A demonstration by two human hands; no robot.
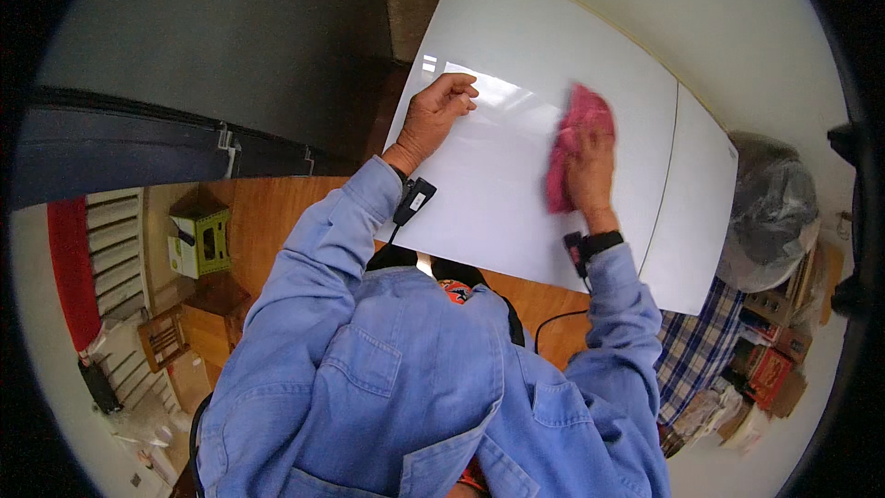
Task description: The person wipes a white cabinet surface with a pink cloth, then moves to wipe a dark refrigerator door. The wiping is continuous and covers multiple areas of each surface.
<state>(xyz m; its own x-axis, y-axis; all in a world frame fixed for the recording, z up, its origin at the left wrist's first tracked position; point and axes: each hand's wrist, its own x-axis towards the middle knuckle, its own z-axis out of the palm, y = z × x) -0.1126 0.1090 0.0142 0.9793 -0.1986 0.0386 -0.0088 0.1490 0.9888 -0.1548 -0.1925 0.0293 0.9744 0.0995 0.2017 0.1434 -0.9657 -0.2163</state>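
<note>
My right hand [592,169] presses a pink cloth [579,142] on the white glossy top [498,207] of a large appliance or cabinet; hand and cloth are slightly blurred. The cloth is bunched and spreads out beyond my fingers and to their left. My left hand [446,107] is at the left part of the same white surface, fingers loosely curled, with nothing seen in it. Whether it touches the surface cannot be told. Both wrists bear dark straps with small black devices. A thin seam [667,173] crosses the white top to the right of the cloth.
A tall dark grey panel [228,34] stands at the left. The far edge of the white top runs along a pale wall [691,21]. Right of it are a plastic-wrapped object [767,214], a plaid cloth [702,342] and boxes [769,377]. A black cable [553,318] hangs near my right forearm.
</note>
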